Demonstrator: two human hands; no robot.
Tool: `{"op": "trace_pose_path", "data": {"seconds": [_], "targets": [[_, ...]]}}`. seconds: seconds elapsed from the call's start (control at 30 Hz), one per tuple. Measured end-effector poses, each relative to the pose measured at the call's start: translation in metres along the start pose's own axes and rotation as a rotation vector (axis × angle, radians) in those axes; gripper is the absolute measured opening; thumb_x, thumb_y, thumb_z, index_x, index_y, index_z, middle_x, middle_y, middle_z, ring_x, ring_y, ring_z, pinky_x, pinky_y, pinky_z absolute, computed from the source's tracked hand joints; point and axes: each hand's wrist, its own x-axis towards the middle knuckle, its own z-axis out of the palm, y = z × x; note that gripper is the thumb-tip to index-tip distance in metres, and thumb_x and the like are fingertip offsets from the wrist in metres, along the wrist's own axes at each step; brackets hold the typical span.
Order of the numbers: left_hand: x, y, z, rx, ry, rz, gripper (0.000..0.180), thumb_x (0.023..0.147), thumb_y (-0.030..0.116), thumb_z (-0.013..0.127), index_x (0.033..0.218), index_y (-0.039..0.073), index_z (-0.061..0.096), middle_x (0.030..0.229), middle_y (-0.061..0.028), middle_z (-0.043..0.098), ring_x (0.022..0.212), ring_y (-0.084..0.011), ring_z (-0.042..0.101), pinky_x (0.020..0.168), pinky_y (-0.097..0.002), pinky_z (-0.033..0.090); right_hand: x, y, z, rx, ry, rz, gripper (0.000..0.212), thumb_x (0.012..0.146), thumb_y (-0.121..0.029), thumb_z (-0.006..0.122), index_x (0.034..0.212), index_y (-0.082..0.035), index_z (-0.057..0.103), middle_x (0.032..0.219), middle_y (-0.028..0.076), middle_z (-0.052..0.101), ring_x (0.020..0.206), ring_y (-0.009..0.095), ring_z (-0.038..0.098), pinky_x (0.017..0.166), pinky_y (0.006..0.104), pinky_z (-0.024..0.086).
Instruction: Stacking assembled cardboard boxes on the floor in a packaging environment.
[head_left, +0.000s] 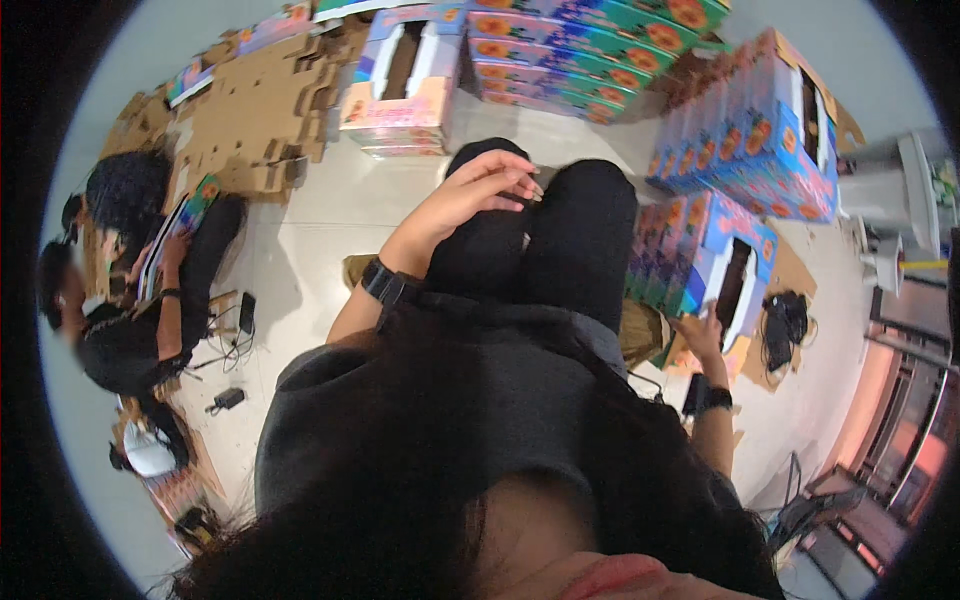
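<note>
My left hand (487,186) hovers over my left knee, fingers loosely bent and somewhat apart, with nothing seen in it. At my right side stands a row of printed cartons (665,245) with flower pictures, packed side by side. The outermost carton (757,262) is blue and pink, with a long slot in its white-edged face. My right hand (702,335) grips this carton at its near end, thumb and fingers at its edge. The fingertips are only partly visible.
More flower-printed cartons (745,135) stand at the far right, with a tall stack (590,60) ahead. A slotted carton pile (395,115) is ahead left, near flat brown cardboard (235,120). Another person (130,330) sits at the left holding a carton. Black cables (785,325) lie right.
</note>
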Motion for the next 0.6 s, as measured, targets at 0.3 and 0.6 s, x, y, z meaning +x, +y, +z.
{"op": "trace_pose_path", "data": {"seconds": [0.3, 0.6], "targets": [[0.009, 0.033, -0.131, 0.298, 0.509, -0.047, 0.038, 0.087, 0.029, 0.051, 0.115, 0.004, 0.053, 0.104, -0.0068, 0.062, 0.099, -0.0151, 0.057, 0.080, -0.0260, 0.043, -0.015, -0.190, -0.123, 0.604, -0.092, -0.407, 0.059, 0.080, -0.021, 0.067, 0.130, -0.004, 0.040, 0.130, 0.015, 0.040, 0.121, 0.027, 0.040, 0.098, 0.0386, 0.034], [0.071, -0.065, -0.259, 0.462, 0.710, -0.035, 0.041, 0.080, 0.024, 0.060, 0.109, -0.005, 0.054, 0.100, -0.0170, 0.062, 0.095, -0.0236, 0.060, 0.082, -0.0331, 0.047, -0.012, -0.342, -0.106, 0.042, 0.108, -0.927, 0.073, 0.071, -0.029, 0.068, 0.135, -0.009, 0.038, 0.143, 0.022, 0.025, 0.131, 0.041, 0.022, 0.105, 0.0518, 0.020]]}}
